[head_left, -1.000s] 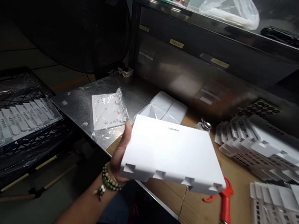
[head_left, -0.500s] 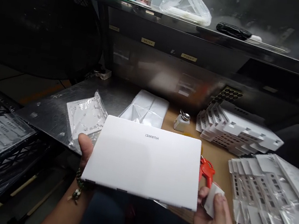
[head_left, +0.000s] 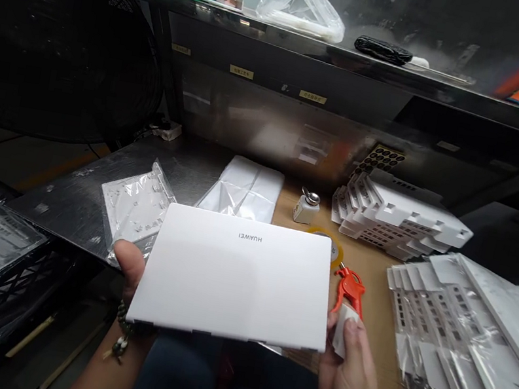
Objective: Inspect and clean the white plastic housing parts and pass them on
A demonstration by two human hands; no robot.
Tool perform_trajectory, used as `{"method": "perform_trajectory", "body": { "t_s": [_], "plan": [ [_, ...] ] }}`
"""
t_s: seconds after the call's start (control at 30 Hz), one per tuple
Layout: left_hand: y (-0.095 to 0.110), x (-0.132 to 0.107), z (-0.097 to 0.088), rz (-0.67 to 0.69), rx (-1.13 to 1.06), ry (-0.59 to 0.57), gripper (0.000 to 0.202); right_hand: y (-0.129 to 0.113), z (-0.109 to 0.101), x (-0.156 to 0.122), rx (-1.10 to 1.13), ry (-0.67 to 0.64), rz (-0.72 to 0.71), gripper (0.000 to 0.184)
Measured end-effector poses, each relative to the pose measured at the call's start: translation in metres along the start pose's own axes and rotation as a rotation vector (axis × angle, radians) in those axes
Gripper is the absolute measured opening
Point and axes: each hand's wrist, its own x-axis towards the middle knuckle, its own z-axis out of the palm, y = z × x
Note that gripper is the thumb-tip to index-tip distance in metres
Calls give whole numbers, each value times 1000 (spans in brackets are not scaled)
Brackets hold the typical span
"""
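A white plastic housing with HUAWEI lettering, upside down from my side, is held up in front of me. My left hand grips its left edge, thumb showing and the other fingers hidden beneath. My right hand pinches a small folded white cloth beside the housing's lower right corner; whether a fingertip touches that edge I cannot tell. Just beyond the cloth lies a red air blow gun. Partly behind the housing is a roll of yellow tape.
Bagged white housings lie at the right, with more stacked white housings behind. A small pump bottle stands mid-table. One bagged housing and white bags lie left of it. A rack stands lower left; a shelf spans overhead.
The view has shifted a little, so the table's things sit further left. The housing is levelled slightly, and more of the tape roll and blow gun shows. Both hands keep their holds.
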Motion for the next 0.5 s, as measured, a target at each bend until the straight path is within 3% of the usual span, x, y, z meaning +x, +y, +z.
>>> {"method": "perform_trajectory", "body": {
  "t_s": [0.1, 0.23, 0.37, 0.5],
  "plan": [
    [1, 0, 5, 61, -38, 111, 74, 4, 13, -5, 15, -19, 68, 32],
    [2, 4, 19, 116, 101, 301, 74, 5, 31, -10, 16, -33, 141, 49],
    [-2, 8, 35, 109, 185, 302, 85, 2, 43, -11, 24, 28, 190, 63],
    [-4, 8, 30, 72, 107, 237, 83, 1, 47, -12, 18, -27, 159, 61]
  ]
}}
